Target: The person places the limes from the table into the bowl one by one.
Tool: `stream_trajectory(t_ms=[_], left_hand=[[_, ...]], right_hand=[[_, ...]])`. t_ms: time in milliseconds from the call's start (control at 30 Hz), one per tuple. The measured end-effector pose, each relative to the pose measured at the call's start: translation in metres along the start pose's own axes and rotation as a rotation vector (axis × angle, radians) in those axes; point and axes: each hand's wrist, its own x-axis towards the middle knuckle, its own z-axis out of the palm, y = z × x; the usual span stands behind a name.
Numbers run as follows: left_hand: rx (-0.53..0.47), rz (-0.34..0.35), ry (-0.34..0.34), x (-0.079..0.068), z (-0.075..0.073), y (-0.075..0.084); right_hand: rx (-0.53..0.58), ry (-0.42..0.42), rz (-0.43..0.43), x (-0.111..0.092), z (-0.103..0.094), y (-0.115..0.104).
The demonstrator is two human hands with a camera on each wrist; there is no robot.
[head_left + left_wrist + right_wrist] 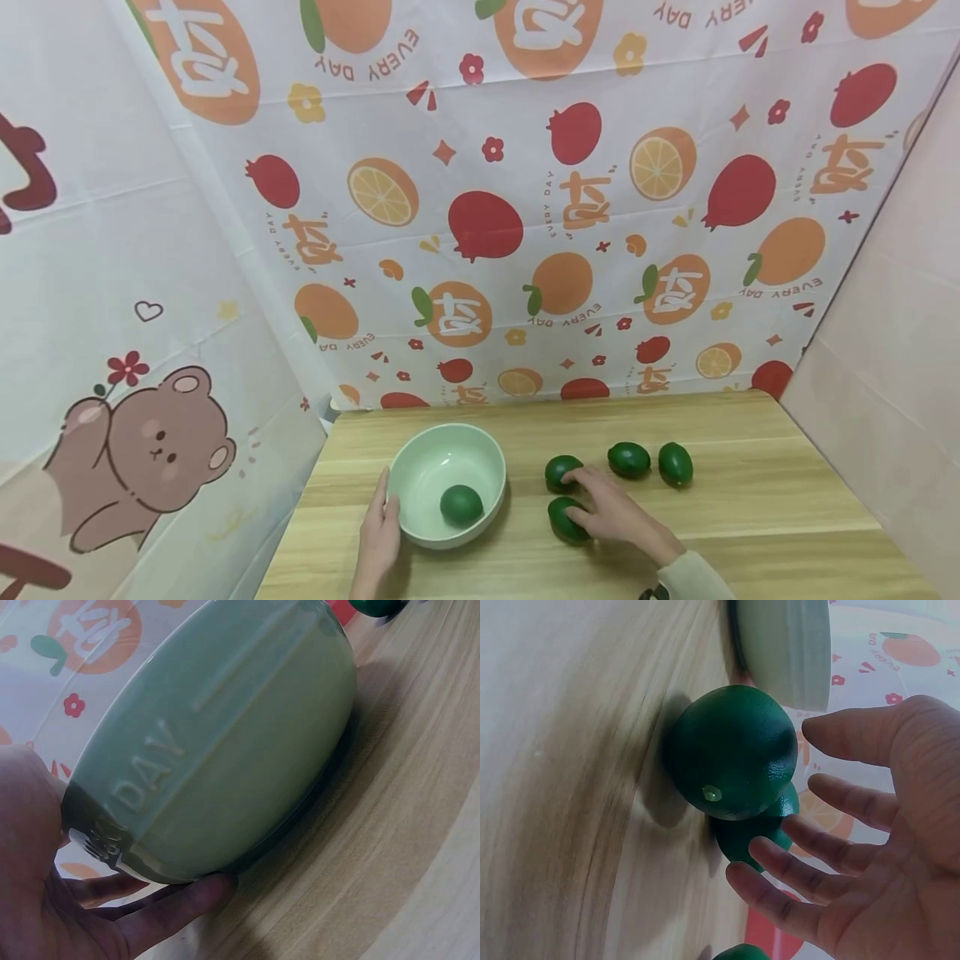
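Note:
A pale green bowl (pixel 420 483) stands on the table with one dark green lime (pixel 461 506) inside. My left hand (pixel 380 533) grips the bowl's left side; in the left wrist view its fingers (pixel 176 911) lie against the lower outer wall. To the right of the bowl, my right hand (pixel 615 508) reaches over two limes, a nearer one (pixel 564 523) and a farther one (pixel 559 473). In the right wrist view, the spread fingers (pixel 832 847) and thumb face the nearer lime (pixel 731 746), and no grip on it shows.
Two more limes, one (pixel 628 460) beside the other (pixel 676 465), lie farther right on the wooden table (pixel 750 500). Behind the table hangs a fruit-printed cloth (pixel 480 333). A bear-printed sheet (pixel 165 450) covers the left side, and a pale wall (pixel 892 350) stands at the right.

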Motion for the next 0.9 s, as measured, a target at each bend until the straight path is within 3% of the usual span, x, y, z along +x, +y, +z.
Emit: stream_trajectory(t_ms=[900], left_hand=[[-0.002,0.0,0.008,0.002,0.0003,0.0005]], right_hand=[[0.059,-0.094,0.01,0.0041,0.0073,-0.0012]])
